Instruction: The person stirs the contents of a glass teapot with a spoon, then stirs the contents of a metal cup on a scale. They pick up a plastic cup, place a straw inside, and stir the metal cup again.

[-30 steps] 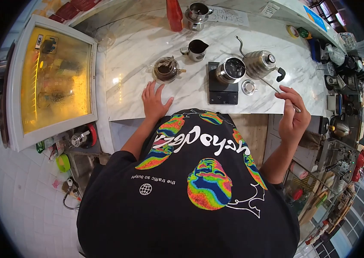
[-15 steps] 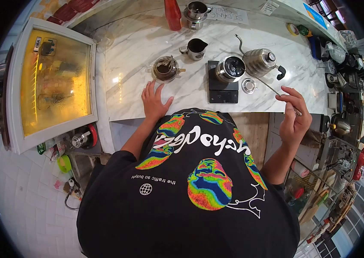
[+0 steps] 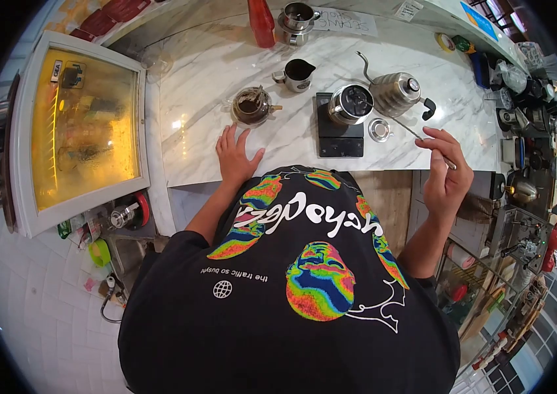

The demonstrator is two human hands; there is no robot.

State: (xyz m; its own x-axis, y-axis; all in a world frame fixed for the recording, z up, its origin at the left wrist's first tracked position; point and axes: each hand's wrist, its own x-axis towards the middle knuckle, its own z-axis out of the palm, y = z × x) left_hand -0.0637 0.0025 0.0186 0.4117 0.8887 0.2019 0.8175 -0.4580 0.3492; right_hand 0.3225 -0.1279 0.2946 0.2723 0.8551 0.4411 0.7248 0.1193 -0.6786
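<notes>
My right hand (image 3: 448, 172) grips the end of a long, thin bar spoon (image 3: 404, 126). The spoon reaches left across the counter, and its far end goes into a metal cup (image 3: 350, 105) of dark liquid. That cup sits on a black scale (image 3: 340, 146). Beside the scale lies a small round metal lid (image 3: 379, 130). My left hand (image 3: 236, 157) rests on the counter's front edge with fingers spread, holding nothing. Just beyond its fingertips is a glass server (image 3: 251, 118) with something dark and a crumpled paper-like piece at its top.
A gooseneck kettle (image 3: 395, 96) stands behind the spoon. A steel pitcher (image 3: 298, 77), a red bottle (image 3: 261, 26) and a metal drip pot (image 3: 297, 25) are farther back on the marble counter (image 3: 199, 72). At left is a yellow-lit glass door (image 3: 88, 125); cups crowd the right side.
My right hand has shifted slightly left, and the spoon has moved a little with it inside the metal cup. My left hand stays in place.
</notes>
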